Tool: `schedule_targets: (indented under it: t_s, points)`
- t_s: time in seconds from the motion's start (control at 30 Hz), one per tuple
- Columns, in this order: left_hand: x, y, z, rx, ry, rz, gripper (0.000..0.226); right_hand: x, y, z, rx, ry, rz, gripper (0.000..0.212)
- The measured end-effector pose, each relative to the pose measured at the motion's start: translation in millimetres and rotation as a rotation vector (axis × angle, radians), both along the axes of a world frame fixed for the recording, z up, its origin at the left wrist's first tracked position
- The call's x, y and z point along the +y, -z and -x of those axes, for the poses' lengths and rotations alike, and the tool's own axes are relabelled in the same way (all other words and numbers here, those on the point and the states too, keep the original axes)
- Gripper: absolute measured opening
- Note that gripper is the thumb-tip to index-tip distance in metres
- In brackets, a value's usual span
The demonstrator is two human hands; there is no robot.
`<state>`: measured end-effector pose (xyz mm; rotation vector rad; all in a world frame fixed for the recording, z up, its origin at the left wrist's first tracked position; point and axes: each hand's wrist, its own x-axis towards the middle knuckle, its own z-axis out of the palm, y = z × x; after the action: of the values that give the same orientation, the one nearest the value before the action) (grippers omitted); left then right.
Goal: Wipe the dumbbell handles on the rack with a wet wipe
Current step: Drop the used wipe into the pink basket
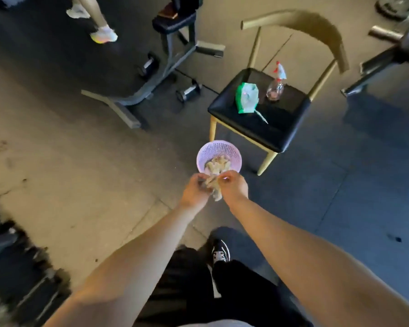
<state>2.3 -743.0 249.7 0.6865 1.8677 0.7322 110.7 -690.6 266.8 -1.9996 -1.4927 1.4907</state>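
Both my hands meet over the floor just in front of a small pink mesh basket (232, 149) that holds several crumpled wipes. My left hand (195, 191) and my right hand (234, 187) both pinch one crumpled pale wet wipe (215, 187) between them. A green and white wipe packet (246, 97) lies on the black seat of a chair (281, 128), beside a clear spray bottle (276, 84) with a red and white trigger. The dumbbell rack (14, 267) shows only as a dark blur at the lower left.
Two small dumbbells (189, 90) lie on the floor near a grey weight bench (151, 74) at the upper left. Another person's legs in white shoes (103, 34) stand beyond it. More gym equipment (387, 60) stands at the upper right. My own feet are below.
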Motion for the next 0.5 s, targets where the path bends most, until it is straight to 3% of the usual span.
schedule_targets:
  t_s: [0.1, 0.2, 0.3, 0.4, 0.5]
  points:
    - [73.1, 24.4, 17.0, 0.032, 0.152, 0.028, 0.017, 59.4, 23.1, 16.4, -0.003, 0.187, 0.058, 0.027]
    - [139.0, 56.4, 32.6, 0.011, 0.22, -0.006, 0.019, 113.8, 66.8, 32.3, -0.023, 0.336, 0.109, 0.029]
    - [196.4, 97.9, 47.5, 0.137, 0.352, 0.027, 0.029, 161.0, 114.4, 51.3, 0.018, 0.496, 0.184, 0.027]
    - [248.3, 144.2, 59.6, 0.256, 0.631, 0.031, 0.033, 197.5, 159.8, 65.2, 0.014, 0.594, 0.232, 0.028]
    - [285.7, 196.2, 69.0, 0.403, 0.948, 0.123, 0.054, 220.9, 205.6, 76.2, -0.017, 0.609, 0.311, 0.037]
